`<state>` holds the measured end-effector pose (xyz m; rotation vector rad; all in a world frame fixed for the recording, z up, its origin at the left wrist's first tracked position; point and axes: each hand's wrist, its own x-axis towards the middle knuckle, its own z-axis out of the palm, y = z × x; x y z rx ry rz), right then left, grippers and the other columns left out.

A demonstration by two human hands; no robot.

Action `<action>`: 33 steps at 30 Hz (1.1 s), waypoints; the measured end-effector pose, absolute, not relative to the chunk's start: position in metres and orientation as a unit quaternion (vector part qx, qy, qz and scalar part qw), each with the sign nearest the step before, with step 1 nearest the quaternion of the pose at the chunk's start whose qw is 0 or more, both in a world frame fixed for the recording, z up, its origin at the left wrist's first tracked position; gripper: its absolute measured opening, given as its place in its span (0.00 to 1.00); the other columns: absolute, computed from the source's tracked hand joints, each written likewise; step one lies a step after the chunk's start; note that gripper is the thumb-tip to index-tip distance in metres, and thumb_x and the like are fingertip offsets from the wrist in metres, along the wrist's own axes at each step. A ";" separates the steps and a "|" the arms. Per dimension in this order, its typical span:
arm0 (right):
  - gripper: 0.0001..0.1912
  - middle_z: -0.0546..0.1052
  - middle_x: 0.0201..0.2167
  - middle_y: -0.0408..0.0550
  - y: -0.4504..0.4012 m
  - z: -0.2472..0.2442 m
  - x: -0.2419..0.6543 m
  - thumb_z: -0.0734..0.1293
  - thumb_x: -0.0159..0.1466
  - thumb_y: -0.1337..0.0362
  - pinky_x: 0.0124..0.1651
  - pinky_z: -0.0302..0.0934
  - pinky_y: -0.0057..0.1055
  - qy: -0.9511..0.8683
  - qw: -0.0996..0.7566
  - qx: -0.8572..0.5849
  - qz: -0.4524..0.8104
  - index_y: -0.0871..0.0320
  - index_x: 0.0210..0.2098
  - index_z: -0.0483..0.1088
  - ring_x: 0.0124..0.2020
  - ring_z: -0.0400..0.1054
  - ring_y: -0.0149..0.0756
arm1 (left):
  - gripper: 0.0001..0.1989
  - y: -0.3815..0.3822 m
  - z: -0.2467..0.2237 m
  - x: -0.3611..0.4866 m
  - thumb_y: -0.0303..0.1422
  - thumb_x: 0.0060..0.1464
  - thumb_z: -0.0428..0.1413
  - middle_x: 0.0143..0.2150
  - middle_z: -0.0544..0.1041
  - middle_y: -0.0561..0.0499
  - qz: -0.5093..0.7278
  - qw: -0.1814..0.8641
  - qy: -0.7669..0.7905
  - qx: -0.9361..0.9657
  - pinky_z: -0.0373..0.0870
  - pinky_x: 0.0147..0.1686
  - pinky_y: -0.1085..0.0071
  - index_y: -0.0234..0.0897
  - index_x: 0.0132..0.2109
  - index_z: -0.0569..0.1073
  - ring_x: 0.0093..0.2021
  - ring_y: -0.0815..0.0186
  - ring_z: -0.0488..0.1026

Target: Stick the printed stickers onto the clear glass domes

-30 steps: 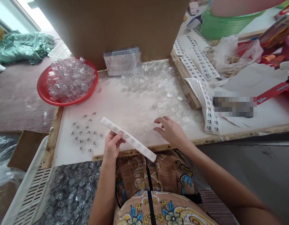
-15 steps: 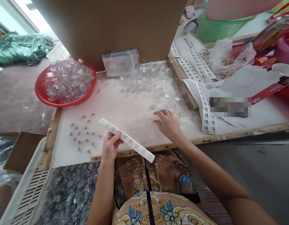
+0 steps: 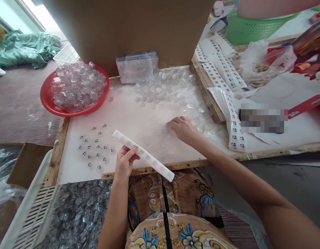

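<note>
Head camera shows me the left hand (image 3: 124, 162) pinching a white strip (image 3: 147, 157) between thumb and fingers, slanting across the near edge of the surface (image 3: 123, 112). The right hand (image 3: 184, 130), fingers bunched narrow, reaches among clear discs (image 3: 200, 110) toward the right edge; whether it grips one, I cannot tell.

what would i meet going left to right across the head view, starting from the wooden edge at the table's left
wooden edge → printed discs → left hand → right hand → hanging sticker sheet
</note>
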<state>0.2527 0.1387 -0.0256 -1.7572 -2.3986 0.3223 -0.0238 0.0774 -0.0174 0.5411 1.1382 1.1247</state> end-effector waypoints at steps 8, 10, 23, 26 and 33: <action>0.13 0.79 0.41 0.48 0.153 0.000 0.260 0.63 0.64 0.70 0.40 0.60 0.28 -0.735 0.062 -0.624 0.257 0.58 0.47 0.73 0.40 0.72 0.37 | 0.16 0.079 -0.017 -0.023 0.35 0.36 0.69 0.26 0.77 0.52 0.486 0.662 0.513 0.249 0.72 0.21 0.79 0.33 0.34 0.77 0.21 0.73 0.72; 0.14 0.80 0.36 0.45 0.161 0.006 0.263 0.64 0.62 0.71 0.35 0.59 0.27 -0.718 0.043 -0.632 0.290 0.58 0.47 0.72 0.36 0.72 0.35 | 0.16 0.079 -0.017 -0.023 0.35 0.35 0.69 0.25 0.77 0.53 0.492 0.660 0.512 0.247 0.72 0.21 0.79 0.33 0.33 0.77 0.21 0.72 0.72; 0.14 0.76 0.43 0.50 0.203 -0.007 0.267 0.65 0.63 0.66 0.36 0.59 0.27 -0.693 0.083 -0.675 0.239 0.57 0.48 0.71 0.36 0.69 0.34 | 0.15 0.079 -0.015 -0.022 0.34 0.35 0.69 0.27 0.77 0.53 0.499 0.656 0.514 0.238 0.71 0.21 0.79 0.33 0.32 0.77 0.23 0.73 0.73; 0.14 0.75 0.43 0.53 0.201 -0.009 0.266 0.64 0.64 0.67 0.36 0.60 0.29 -0.690 0.105 -0.691 0.186 0.59 0.48 0.72 0.36 0.69 0.37 | 0.16 0.079 -0.015 -0.022 0.34 0.35 0.69 0.26 0.77 0.53 0.497 0.660 0.512 0.236 0.72 0.21 0.79 0.33 0.32 0.77 0.23 0.72 0.73; 0.16 0.72 0.49 0.57 0.194 -0.002 0.255 0.64 0.64 0.66 0.39 0.61 0.35 -0.698 0.065 -0.698 0.146 0.58 0.51 0.71 0.38 0.69 0.42 | 0.16 0.079 -0.015 -0.022 0.35 0.36 0.69 0.26 0.77 0.52 0.486 0.665 0.515 0.237 0.72 0.21 0.79 0.33 0.33 0.77 0.22 0.72 0.72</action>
